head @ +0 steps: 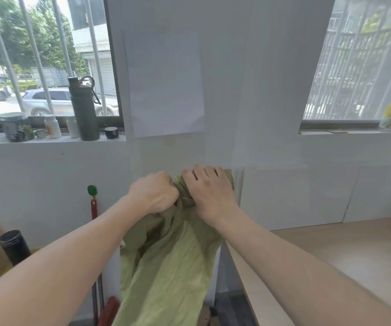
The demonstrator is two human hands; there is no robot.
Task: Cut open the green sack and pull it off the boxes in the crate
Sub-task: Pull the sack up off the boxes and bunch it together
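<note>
Your left hand is fisted tight on the bunched top of the green sack, and your right hand sits just beside it, fingers curled down over the same gathered fabric, so both hands are clamped on it. The sack is held up in front of the white wall and hangs slack between your forearms, left of the near table. A dark green bottle stands on the far left windowsill.
</note>
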